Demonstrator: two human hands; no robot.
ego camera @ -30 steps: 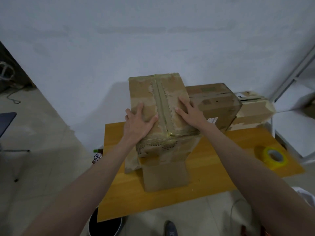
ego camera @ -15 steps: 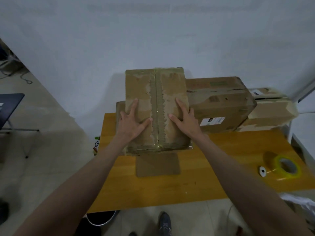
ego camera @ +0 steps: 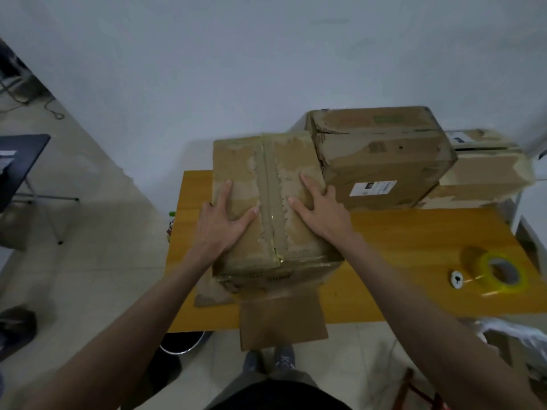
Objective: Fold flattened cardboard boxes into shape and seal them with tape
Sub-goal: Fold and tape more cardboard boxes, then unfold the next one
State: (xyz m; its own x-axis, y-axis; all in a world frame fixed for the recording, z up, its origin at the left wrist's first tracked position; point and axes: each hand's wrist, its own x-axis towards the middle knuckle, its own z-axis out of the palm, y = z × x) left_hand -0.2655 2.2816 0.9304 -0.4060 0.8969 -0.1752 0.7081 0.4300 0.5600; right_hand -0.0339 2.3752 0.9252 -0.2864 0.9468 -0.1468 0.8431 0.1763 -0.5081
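A worn brown cardboard box (ego camera: 266,161) stands on the wooden table (ego camera: 414,247), its top seam covered by a strip of tape. My left hand (ego camera: 220,223) lies flat on the top, left of the seam. My right hand (ego camera: 318,208) lies flat to the right of the seam, fingers spread. A loose flap (ego camera: 281,318) hangs from the box's near side over the table edge. A yellow tape roll (ego camera: 500,273) lies on the table at the right.
Two more taped boxes stand behind: a large one (ego camera: 381,155) touching the first box, and another (ego camera: 485,170) at the far right. A small white object (ego camera: 456,279) lies beside the tape roll. A dark chair (ego camera: 17,170) stands on the floor at left.
The box has come lower and nearer to me on the table, with both hands still flat on its top. Its near flap now hangs past the table edge.
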